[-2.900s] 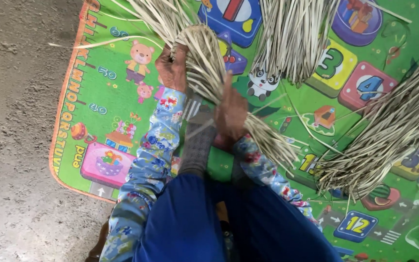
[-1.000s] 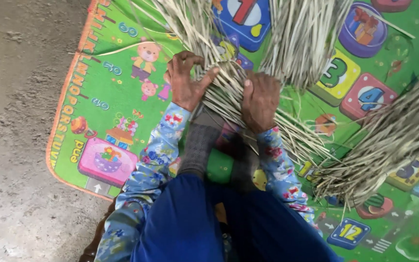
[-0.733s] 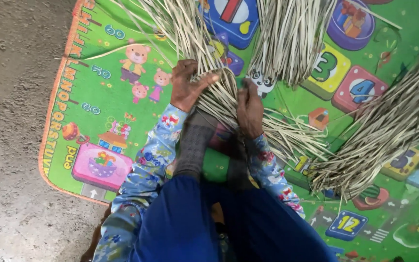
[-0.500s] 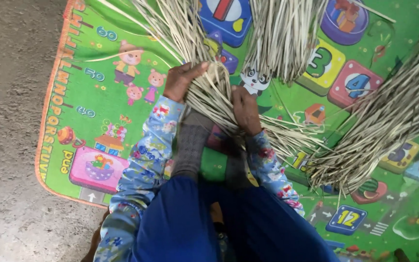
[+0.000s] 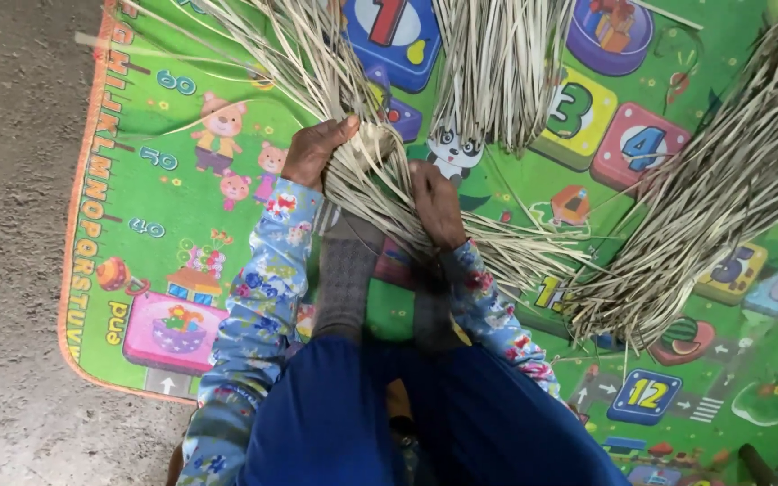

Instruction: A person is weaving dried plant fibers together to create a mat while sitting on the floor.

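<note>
A long bundle of pale dried straw strips (image 5: 353, 153) lies diagonally across a green children's play mat (image 5: 173, 180). My left hand (image 5: 315, 150) is closed around the bundle from its left side. On the bundle's right side my right hand (image 5: 437, 205) presses and grips the strips. Both arms wear floral blue sleeves. My legs in grey socks stretch under the bundle, and a blue garment covers my lap.
A second straw bundle (image 5: 497, 63) hangs down at the top middle. A third, larger bundle (image 5: 722, 189) fans across the right. Bare grey concrete floor (image 5: 11, 225) borders the mat's orange left edge.
My hands have shifted along the bundle: the left hand moved up and closed round the strips, the right hand slid in beside it. The view drifted slightly.
</note>
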